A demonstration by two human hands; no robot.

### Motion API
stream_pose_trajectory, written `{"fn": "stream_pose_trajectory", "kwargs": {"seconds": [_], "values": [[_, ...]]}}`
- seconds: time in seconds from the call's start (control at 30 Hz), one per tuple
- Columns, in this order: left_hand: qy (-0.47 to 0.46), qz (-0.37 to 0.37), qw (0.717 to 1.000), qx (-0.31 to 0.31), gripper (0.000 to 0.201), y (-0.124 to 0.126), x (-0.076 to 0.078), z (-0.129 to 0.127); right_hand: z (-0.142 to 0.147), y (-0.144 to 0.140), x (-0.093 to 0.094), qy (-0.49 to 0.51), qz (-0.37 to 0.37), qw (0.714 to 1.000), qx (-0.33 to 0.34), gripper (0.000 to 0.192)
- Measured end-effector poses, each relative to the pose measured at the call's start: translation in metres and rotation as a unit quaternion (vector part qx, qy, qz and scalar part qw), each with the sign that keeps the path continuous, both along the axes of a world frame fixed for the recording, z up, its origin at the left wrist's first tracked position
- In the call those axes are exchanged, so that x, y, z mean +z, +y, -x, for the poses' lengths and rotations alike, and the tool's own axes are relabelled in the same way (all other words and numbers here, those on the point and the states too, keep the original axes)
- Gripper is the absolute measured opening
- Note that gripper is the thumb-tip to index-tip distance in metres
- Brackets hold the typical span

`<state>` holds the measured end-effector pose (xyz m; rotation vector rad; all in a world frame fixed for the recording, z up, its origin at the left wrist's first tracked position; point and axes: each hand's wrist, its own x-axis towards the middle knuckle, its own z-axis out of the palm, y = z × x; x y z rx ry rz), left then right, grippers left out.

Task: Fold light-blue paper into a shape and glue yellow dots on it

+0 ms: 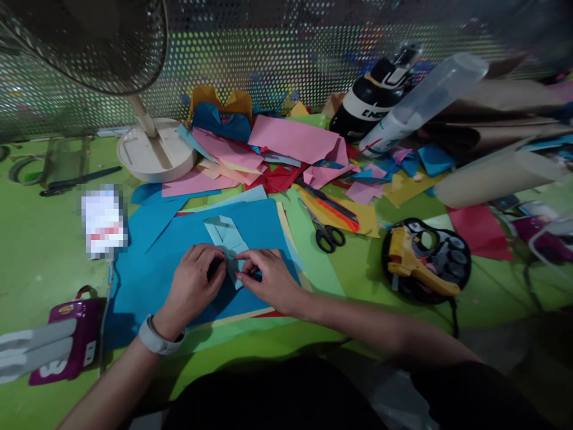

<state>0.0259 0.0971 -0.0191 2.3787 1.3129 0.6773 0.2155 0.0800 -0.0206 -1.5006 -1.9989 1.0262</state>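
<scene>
Paper-craft work table, probably in a workshop.
Covered with coloured paper sheets [293,140], scissors [326,230], a glue gun [414,263]; perforated metal screen [286,54] behind.

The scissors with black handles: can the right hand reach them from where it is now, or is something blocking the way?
Probably yes. The scissors lie flat on green paper, right of the right hand, with nothing lying between them. But that hand, with the left hand, is pinching the light blue folded paper, so it must release first.
</scene>
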Motion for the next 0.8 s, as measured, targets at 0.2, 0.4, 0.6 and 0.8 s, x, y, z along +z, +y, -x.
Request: {"fn": "stream_pose_trajectory", "kwargs": {"seconds": [0.2,0.4,0.6,0.8], "values": [[0.008,-0.026,1.000,0.003,0.006,0.0005,-0.0050,-0.0005,0.0002,0.0004,-0.0002,-0.002,0.000,1.000,0.003,0.024],[0.019,-0.036,0.999,0.007,0.003,0.0011,-0.0096,-0.0005,0.0007,0.0009,-0.0009,0.000,-0.002,1.000,0.003,0.023],[0.026,-0.012,1.000,0.006,0.016,-0.0014,-0.0077,0.0012,-0.0004,0.0006,-0.0039,-0.003,-0.014,1.000,0.006,0.023],[0.045,-0.019,0.999,0.007,0.019,-0.0034,-0.0061,0.0020,-0.0006,0.0010,-0.0045,-0.004,-0.022,1.000,0.006,0.025]]}}
